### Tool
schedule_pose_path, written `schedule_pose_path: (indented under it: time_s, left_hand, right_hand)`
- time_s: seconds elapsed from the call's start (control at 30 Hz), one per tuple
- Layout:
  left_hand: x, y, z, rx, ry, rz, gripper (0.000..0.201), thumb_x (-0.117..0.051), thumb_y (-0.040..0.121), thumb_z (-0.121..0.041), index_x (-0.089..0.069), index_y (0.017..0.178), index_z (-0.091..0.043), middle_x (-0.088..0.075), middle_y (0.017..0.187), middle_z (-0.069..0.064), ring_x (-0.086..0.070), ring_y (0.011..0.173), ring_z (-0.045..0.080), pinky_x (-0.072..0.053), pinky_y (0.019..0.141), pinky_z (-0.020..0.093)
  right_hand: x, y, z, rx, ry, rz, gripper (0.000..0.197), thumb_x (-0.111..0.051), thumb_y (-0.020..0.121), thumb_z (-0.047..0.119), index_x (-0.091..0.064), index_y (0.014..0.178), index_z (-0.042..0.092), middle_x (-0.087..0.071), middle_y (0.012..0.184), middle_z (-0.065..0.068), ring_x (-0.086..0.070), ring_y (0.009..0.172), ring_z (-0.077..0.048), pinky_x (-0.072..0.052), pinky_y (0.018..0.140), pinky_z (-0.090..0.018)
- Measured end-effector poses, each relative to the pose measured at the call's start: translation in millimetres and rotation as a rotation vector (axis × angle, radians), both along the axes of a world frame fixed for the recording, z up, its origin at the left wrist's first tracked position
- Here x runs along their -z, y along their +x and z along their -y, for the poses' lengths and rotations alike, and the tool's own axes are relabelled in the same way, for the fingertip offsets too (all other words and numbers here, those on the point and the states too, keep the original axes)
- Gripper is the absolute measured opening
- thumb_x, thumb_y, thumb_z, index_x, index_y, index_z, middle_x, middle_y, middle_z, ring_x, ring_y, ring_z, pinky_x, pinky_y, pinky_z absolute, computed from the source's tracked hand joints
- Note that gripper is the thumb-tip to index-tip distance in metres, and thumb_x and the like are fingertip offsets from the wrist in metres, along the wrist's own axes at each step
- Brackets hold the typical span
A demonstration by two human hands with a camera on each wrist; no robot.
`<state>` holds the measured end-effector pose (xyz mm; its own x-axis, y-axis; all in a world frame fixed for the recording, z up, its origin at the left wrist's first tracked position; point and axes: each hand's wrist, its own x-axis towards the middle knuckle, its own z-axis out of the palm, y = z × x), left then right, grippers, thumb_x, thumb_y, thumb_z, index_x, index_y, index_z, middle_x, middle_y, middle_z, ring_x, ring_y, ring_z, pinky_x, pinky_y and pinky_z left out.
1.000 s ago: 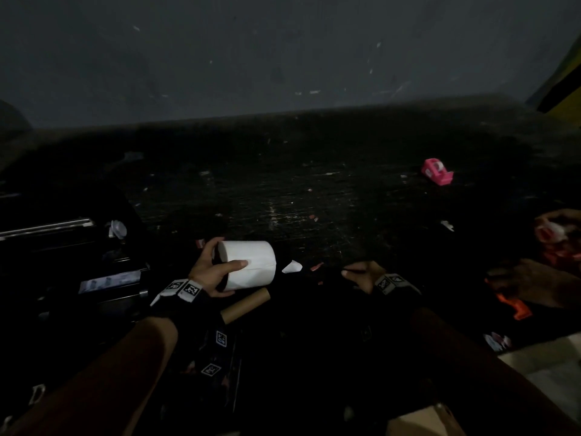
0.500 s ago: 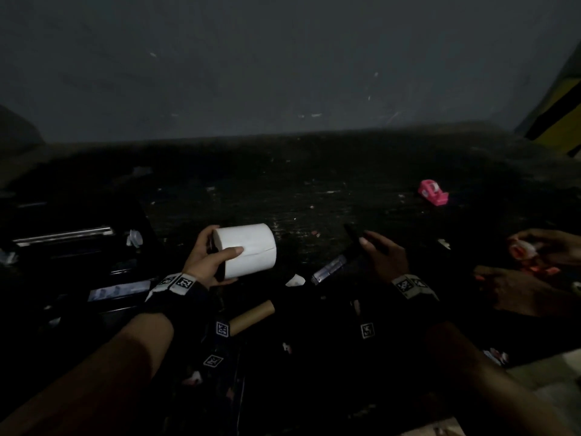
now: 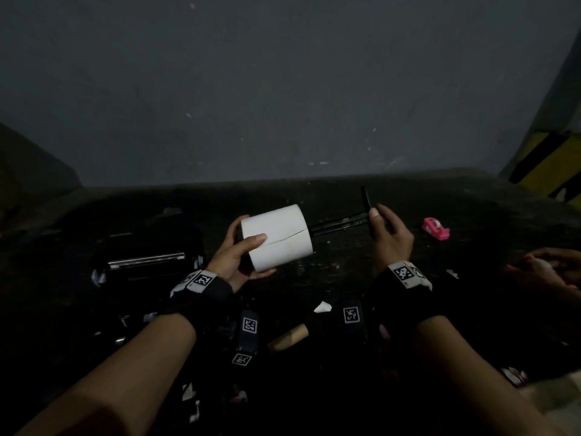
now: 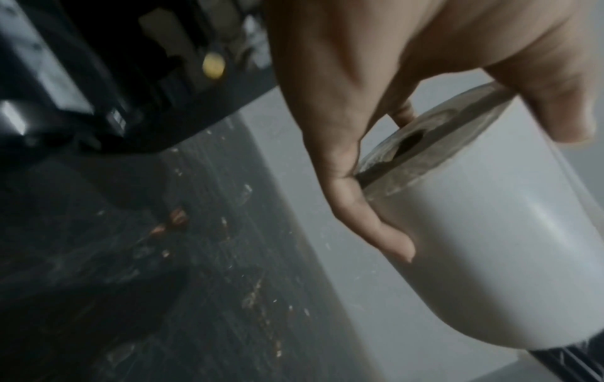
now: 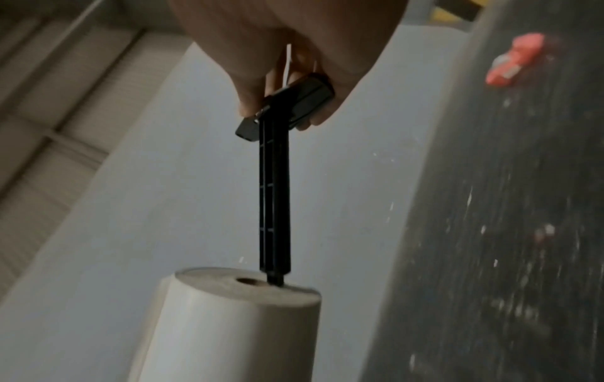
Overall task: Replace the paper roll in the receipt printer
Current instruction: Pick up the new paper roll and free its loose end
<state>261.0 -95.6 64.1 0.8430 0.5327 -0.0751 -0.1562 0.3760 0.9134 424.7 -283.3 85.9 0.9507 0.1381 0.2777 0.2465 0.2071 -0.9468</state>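
Observation:
My left hand [image 3: 239,256] grips a white paper roll [image 3: 276,239] above the dark table, thumb across its side; in the left wrist view the roll [image 4: 484,258] shows its near end face with a core hole. My right hand [image 3: 388,234] pinches the flat end of a black plastic spindle [image 3: 341,223]. In the right wrist view the spindle [image 5: 273,196] has its tip against the roll's end face [image 5: 248,287], just beside the core hole. The black receipt printer [image 3: 147,262] sits open at the left, dim and hard to make out.
An empty brown cardboard core [image 3: 289,336] lies on the table near me, beside a scrap of white paper [image 3: 322,307]. A pink tape dispenser [image 3: 435,228] sits at the right. Another person's hands [image 3: 547,272] are at the right edge. A grey wall stands behind.
My right hand picked the black spindle off the table and brought its tip to the roll's end. My left hand raised the roll and turned its end toward the right hand.

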Motion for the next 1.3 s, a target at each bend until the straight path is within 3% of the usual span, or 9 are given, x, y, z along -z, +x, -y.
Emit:
schedule_pose_path:
  time_s: [0.1, 0.27, 0.33, 0.47, 0.7, 0.8, 0.93, 1.13, 1.3]
  left_hand:
    - [-7, -12, -4, 0.036, -0.003, 0.019, 0.047, -0.065, 0.068, -0.017, -0.050, 0.105, -0.043, -0.057, 0.111, -0.003, -0.059, 0.095, 0.027, -0.055, 0.070, 0.048]
    - [-13, -26, -7, 0.045, -0.015, 0.042, 0.042, -0.057, 0.085, -0.011, -0.047, 0.113, -0.041, -0.057, 0.109, -0.002, -0.059, 0.091, 0.026, -0.057, 0.064, 0.045]
    - [-14, -35, -8, 0.066, -0.040, 0.053, 0.041, -0.059, 0.084, -0.012, -0.049, 0.111, -0.041, -0.056, 0.111, -0.001, -0.059, 0.094, 0.027, -0.057, 0.063, 0.045]
    - [-17, -46, -11, 0.119, -0.061, 0.086, 0.044, -0.064, 0.070, -0.020, -0.053, 0.107, -0.042, -0.056, 0.114, 0.001, -0.058, 0.099, 0.029, -0.057, 0.065, 0.046]
    - [-28, -57, -10, 0.210, -0.031, 0.119, 0.042, -0.061, 0.072, -0.024, -0.053, 0.110, -0.041, -0.056, 0.115, 0.002, -0.059, 0.098, 0.029, -0.057, 0.063, 0.043]
    - [-30, -60, -7, 0.231, -0.010, 0.098, 0.052, -0.061, 0.071, -0.024, -0.048, 0.118, -0.041, -0.054, 0.117, 0.002, -0.058, 0.099, 0.028, -0.057, 0.062, 0.043]
    - [-28, -58, 5, 0.276, -0.030, 0.110, 0.061, -0.060, 0.071, -0.022, -0.043, 0.128, -0.038, -0.054, 0.119, 0.002, -0.057, 0.098, 0.027, -0.057, 0.060, 0.043]
    - [-20, -60, 18, 0.286, -0.096, 0.121, 0.051, -0.060, 0.079, -0.016, -0.047, 0.123, -0.039, -0.054, 0.115, 0.002, -0.057, 0.094, 0.022, -0.055, 0.051, 0.030]
    - [-3, -54, 37, 0.263, -0.083, 0.080, 0.049, -0.060, 0.083, -0.005, -0.049, 0.119, -0.036, -0.058, 0.107, -0.003, -0.058, 0.095, 0.018, -0.056, 0.061, 0.028]
  right_hand:
    - [-11, -16, -1, 0.026, 0.060, -0.012, 0.035, -0.058, 0.088, 0.018, -0.058, 0.121, 0.007, -0.062, 0.121, -0.013, -0.057, 0.108, -0.016, -0.047, 0.099, -0.030]
    - [-18, -42, -3, 0.071, 0.083, 0.037, 0.034, -0.057, 0.089, 0.016, -0.058, 0.120, 0.002, -0.062, 0.108, -0.009, -0.056, 0.100, -0.012, -0.043, 0.064, 0.005]
    - [-17, -55, -2, 0.090, 0.074, 0.047, 0.034, -0.056, 0.090, 0.016, -0.058, 0.121, 0.002, -0.061, 0.107, -0.006, -0.055, 0.101, -0.012, -0.040, 0.061, 0.007]
    - [-14, -74, 2, 0.119, 0.072, 0.052, 0.035, -0.055, 0.090, 0.020, -0.057, 0.122, 0.007, -0.062, 0.118, -0.009, -0.056, 0.106, -0.012, -0.046, 0.076, -0.005]
    - [-20, -103, 12, 0.140, 0.076, 0.110, 0.034, -0.055, 0.090, 0.013, -0.056, 0.122, 0.002, -0.058, 0.109, -0.003, -0.054, 0.103, -0.009, -0.042, 0.063, 0.006]
    - [-26, -115, 9, 0.062, 0.024, 0.135, 0.034, -0.057, 0.089, 0.013, -0.056, 0.122, 0.005, -0.060, 0.109, -0.004, -0.058, 0.096, -0.008, -0.048, 0.070, -0.002]
    - [-19, -129, -12, -0.050, -0.066, 0.134, 0.026, -0.060, 0.085, 0.009, -0.063, 0.111, 0.006, -0.064, 0.095, -0.005, -0.061, 0.069, 0.012, -0.048, 0.064, -0.003]
    - [-5, -136, -4, -0.061, -0.183, 0.103, 0.018, -0.053, 0.091, 0.021, -0.066, 0.103, 0.017, -0.068, 0.102, -0.006, -0.061, 0.097, -0.016, -0.050, 0.091, -0.038]
    - [4, -126, 6, -0.329, -0.334, -0.279, 0.067, -0.042, 0.065, 0.078, -0.056, 0.117, 0.037, -0.059, 0.123, -0.005, -0.059, 0.110, -0.026, -0.049, 0.094, -0.054]
